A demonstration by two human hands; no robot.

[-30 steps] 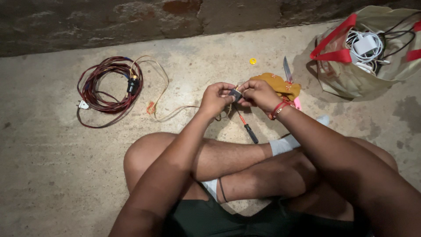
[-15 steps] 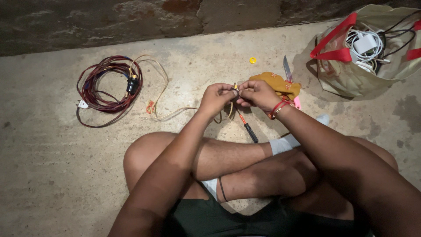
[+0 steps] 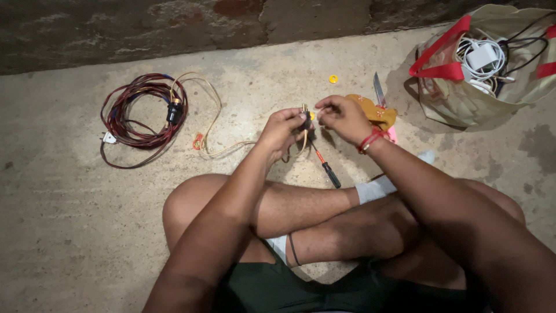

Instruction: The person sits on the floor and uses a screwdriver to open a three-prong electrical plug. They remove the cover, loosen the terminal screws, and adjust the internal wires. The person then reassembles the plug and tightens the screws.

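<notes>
hands have drifted a touch apart since half a second back, when the fingertips were bunched right together over the little black fitting; now there's a small gap and a brass bit pokes up in view. left hand (image 3: 284, 128) has its grip pinched around the black fitting (image 3: 305, 120) on the end of the pale cord (image 3: 223, 152), held up in front of the crossed legs, just above the floor. right hand (image 3: 343, 117) sits just beside it, thumb and finger pressed together on something tiny i can't make out. looks to me like they're mid-way through wiring the cord's end, and the next bit would need a steady pinch and fine aim. red-handled screwdriver (image 3: 324, 164) lies on the floor under the hands, same as before, as do the red cable coil (image 3: 136, 119) at the left and the bag of chargers (image 3: 480, 69).
</notes>
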